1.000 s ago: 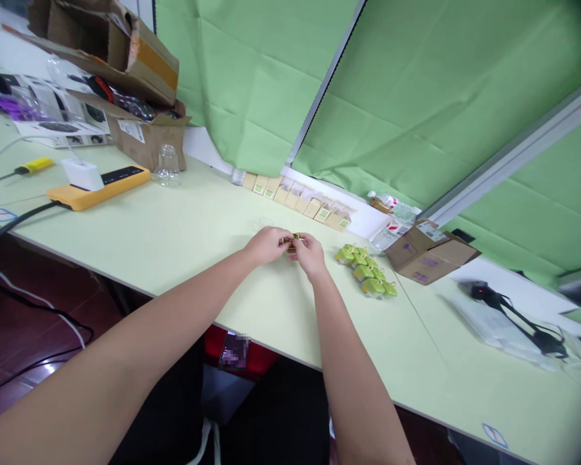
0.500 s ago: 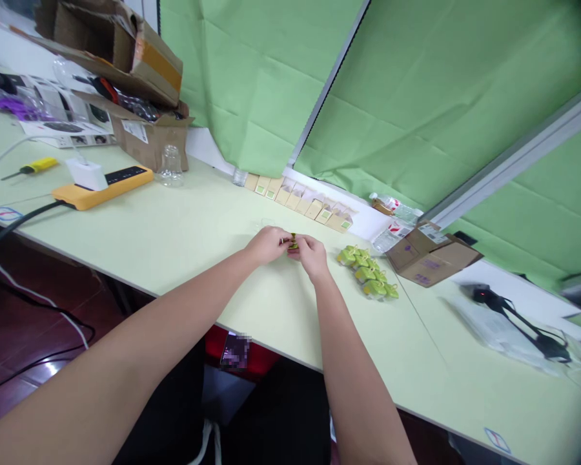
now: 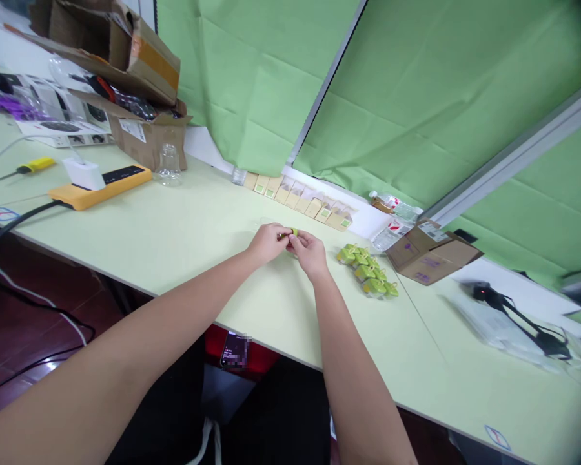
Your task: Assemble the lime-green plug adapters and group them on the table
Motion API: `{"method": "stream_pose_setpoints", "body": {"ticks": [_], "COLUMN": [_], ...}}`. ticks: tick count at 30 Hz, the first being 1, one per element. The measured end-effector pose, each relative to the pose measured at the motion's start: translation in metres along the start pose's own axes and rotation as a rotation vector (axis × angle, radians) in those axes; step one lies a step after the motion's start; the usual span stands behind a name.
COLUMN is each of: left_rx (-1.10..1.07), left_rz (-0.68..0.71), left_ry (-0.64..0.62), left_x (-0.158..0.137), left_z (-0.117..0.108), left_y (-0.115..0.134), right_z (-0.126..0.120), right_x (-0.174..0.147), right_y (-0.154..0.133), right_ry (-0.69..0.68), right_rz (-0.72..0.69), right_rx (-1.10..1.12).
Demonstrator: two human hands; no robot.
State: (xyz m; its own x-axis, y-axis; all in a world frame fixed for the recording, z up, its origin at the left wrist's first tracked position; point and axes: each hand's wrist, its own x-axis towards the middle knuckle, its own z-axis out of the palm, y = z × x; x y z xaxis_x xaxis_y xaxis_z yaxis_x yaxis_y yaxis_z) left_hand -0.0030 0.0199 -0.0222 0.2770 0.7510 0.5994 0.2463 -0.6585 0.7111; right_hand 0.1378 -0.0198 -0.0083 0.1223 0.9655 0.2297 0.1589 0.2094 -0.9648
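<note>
My left hand (image 3: 270, 243) and my right hand (image 3: 310, 252) meet above the middle of the table, fingers closed together. Between their fingertips is a small yellow-green piece (image 3: 294, 232), mostly covered by the fingers, so its exact kind does not show. Right of my right hand sits a cluster of several small green boxes (image 3: 368, 271) with looped handles and clear lower parts. A faint clear plastic item (image 3: 266, 221) lies on the table just behind my left hand.
Small tan cartons (image 3: 300, 199) line the wall. Plastic bottles (image 3: 390, 236) and a cardboard box (image 3: 430, 255) stand at the right. To the left are a yellow power strip (image 3: 121, 184), a clear jar (image 3: 168, 165) and a yellow screwdriver (image 3: 36, 165). A phone (image 3: 235, 351) lies below the table edge.
The small green piece has turned between my fingertips and shows less of its dark and yellow detail. My fingers have shifted slightly; both hands stay in nearly the same place.
</note>
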Motion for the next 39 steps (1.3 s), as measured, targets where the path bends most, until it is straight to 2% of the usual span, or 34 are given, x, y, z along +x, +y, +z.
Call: {"method": "stream_pose_setpoints", "body": {"ticks": [8, 16, 28, 39], "left_rx": [-0.086, -0.006, 0.093, 0.077], "left_rz": [-0.128, -0.049, -0.083, -0.141], "left_ry": [0.146, 0.183, 0.207, 0.162], "left_x": [-0.001, -0.001, -0.002, -0.004], "left_z": [0.003, -0.001, -0.004, -0.003], "left_y": [0.007, 0.013, 0.017, 0.017], "right_z": [0.011, 0.016, 0.018, 0.015], "right_x": [-0.004, -0.005, -0.006, -0.005], "right_y": [-0.007, -0.008, -0.009, -0.007], "right_ry": [0.067, 0.105, 0.101, 0.136], "right_rz": [0.016, -0.006, -0.008, 0.002], "right_rx": [0.115, 0.131, 0.147, 0.149]}}
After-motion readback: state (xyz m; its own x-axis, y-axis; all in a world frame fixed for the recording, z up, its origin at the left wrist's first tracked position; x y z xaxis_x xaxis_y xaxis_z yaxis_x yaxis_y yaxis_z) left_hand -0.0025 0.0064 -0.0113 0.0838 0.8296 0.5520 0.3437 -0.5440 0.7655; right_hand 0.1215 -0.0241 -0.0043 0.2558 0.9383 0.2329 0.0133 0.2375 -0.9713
